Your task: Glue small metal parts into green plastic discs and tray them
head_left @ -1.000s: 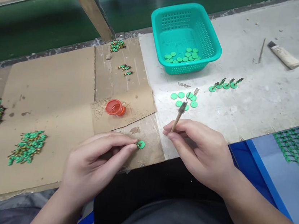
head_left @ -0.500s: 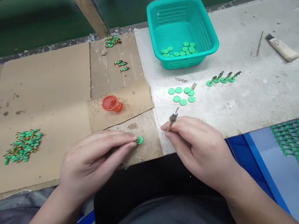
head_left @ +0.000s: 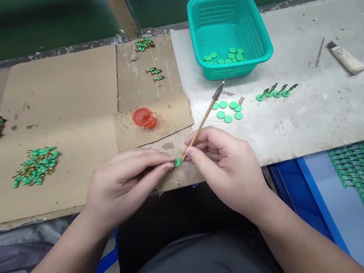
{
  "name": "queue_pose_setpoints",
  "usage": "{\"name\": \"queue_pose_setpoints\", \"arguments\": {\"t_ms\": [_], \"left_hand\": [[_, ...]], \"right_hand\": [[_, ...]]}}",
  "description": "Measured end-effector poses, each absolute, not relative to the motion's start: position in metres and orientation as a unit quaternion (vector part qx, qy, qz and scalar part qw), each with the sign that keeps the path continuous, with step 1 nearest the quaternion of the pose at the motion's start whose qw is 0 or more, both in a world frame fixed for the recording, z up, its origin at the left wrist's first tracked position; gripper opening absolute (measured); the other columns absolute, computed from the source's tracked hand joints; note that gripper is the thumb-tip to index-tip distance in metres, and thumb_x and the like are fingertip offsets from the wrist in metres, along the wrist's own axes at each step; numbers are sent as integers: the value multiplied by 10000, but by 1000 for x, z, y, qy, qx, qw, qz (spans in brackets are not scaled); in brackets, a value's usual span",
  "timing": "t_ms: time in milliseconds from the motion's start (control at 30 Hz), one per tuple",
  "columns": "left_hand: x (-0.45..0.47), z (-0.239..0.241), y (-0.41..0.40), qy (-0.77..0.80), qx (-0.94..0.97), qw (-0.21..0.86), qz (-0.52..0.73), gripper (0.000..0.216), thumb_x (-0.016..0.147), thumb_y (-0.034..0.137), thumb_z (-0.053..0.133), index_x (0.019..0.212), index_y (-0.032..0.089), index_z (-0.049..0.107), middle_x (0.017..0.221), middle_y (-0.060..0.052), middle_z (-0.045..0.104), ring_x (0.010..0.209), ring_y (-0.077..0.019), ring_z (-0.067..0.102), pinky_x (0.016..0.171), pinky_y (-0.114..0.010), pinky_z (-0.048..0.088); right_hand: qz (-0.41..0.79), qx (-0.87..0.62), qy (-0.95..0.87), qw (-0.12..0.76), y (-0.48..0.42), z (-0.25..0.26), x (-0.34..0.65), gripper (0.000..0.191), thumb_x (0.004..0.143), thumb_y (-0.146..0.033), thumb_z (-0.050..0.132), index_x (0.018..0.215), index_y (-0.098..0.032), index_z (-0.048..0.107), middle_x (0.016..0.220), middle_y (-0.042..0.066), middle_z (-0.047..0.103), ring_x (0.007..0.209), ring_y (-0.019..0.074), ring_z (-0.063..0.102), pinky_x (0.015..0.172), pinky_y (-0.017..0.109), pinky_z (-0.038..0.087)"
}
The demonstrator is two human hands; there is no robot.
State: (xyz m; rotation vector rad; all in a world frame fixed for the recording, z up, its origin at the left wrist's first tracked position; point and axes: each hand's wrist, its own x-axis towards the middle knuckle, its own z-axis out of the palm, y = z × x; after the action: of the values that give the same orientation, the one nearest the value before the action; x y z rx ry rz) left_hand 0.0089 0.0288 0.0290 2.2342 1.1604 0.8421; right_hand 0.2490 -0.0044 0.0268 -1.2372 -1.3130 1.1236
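Note:
My left hand (head_left: 126, 183) pinches a small green disc (head_left: 176, 162) between thumb and fingertips, just above the torn cardboard. A small dark part on the disc is mostly hidden by my fingers. My right hand (head_left: 224, 168) holds a slim wooden-handled tool (head_left: 203, 121) with a metal tip pointing up and away. Its lower end lies beside the disc, and my right fingertips nearly meet my left ones. An orange-red plastic cap (head_left: 143, 117) with a liquid-like sheen sits on the cardboard, left of and above both hands.
A teal plastic basket (head_left: 232, 74) holds green discs. Loose green discs (head_left: 229, 111) and a row of assembled discs (head_left: 275, 91) lie on a white-stained board, with a tube (head_left: 346, 59) beyond. Green-and-gold piles (head_left: 37, 166) lie on cardboard. A blue-edged tray (head_left: 358, 184) holds rows of parts.
My right hand has moved left, close to the disc, and the tool now leans further over with its lower end by the disc. The view has shifted slightly.

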Motion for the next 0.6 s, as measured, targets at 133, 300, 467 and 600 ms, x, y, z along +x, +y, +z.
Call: {"name": "queue_pose_setpoints", "arguments": {"t_ms": [133,300,467,600], "left_hand": [[10,28,29,420,814,250,314,105,1063,304,858,1097,375,929,1092,25,927,951,-213,888,972,-340,712],[9,29,27,426,806,263,315,144,1056,288,865,1131,388,935,1172,28,931,1016,-226,902,1057,-356,709],[9,30,25,423,803,270,322,155,1064,273,859,1135,393,928,1169,44,929,1022,-212,898,1066,-359,711],[9,31,24,422,801,274,324,155,1069,266,855,1130,392,921,1172,56,927,1023,-198,894,1067,-355,711]], "right_hand": [[420,-501,-604,457,-4,28,251,116,1128,-178,661,1048,-242,716,1030,15,873,961,197,860,856,305,674],[345,-459,-695,432,1,25,251,146,1149,-172,587,1079,-251,688,1115,37,872,1061,218,844,952,331,645],[317,-450,-717,428,2,19,249,156,1165,-174,560,1079,-254,662,1097,42,851,1060,220,831,958,332,640],[318,-451,-720,422,1,17,248,158,1177,-188,557,1068,-246,655,1122,58,853,1063,230,835,946,341,632]]}}
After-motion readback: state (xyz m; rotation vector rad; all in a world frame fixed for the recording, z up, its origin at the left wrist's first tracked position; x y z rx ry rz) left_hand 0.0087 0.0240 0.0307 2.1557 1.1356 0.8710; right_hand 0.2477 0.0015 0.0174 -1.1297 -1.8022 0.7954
